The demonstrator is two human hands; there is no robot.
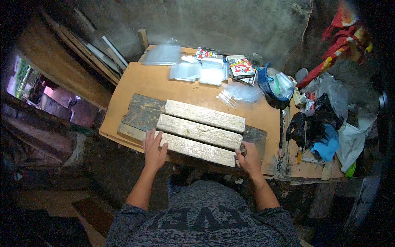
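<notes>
Three long cream-white blocks with a lumpy surface, tempeh by their look, lie side by side on a dark, worn board (144, 112). The far block (205, 113) and the middle block (199, 131) rest a little apart from each other. At the board's near edge lies the near block (197, 149), slanting down to the right. My left hand (154, 150) closes on its left end, with the thumb at the front side. My right hand (248, 158) grips its right end, fingers curled and partly hidden; a small dark patch shows beside them.
Clear plastic bags (187, 71) are stacked along the back of the orange-brown table (125, 84). Nearby are small printed boxes (240, 68), loose clear plastic (242, 92) and a blue basket (269, 92). Black plastic bags (317, 119) crowd a side surface at the right.
</notes>
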